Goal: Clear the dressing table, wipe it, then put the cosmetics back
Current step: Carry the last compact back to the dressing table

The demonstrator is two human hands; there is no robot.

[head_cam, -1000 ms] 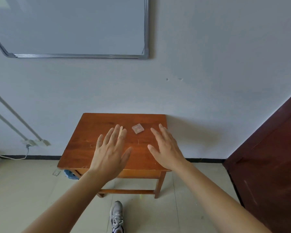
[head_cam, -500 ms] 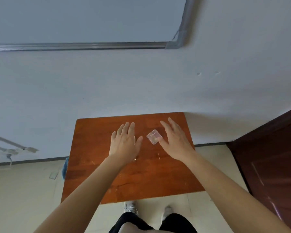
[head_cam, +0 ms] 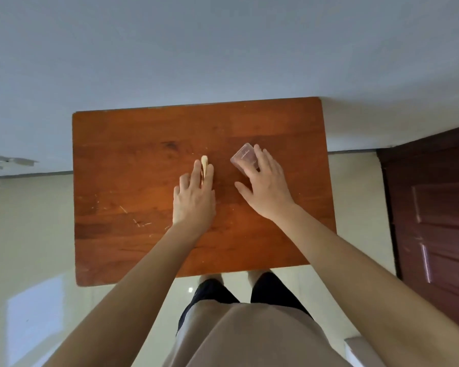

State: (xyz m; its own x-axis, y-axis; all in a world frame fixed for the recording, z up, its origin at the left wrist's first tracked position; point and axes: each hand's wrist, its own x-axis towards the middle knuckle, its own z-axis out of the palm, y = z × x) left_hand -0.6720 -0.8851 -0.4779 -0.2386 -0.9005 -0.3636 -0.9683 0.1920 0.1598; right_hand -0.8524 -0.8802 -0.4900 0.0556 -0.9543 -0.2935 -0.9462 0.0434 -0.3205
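Now both hands have landed on the reddish-brown wooden dressing table (head_cam: pixel 133 186), centre frame; the left hand (head_cam: pixel 194 200), flat, straddles a slim cream stick (head_cam: pixel 204 160); the right hand (head_cam: pixel 266 189) covers a clear square plastic compact (head_cam: pixel 243 156); neither is clasped yet; clearing looks set to begin.

Pale wall (head_cam: pixel 223 49), glossy tiled floor (head_cam: pixel 32 234), dark door (head_cam: pixel 435 207).
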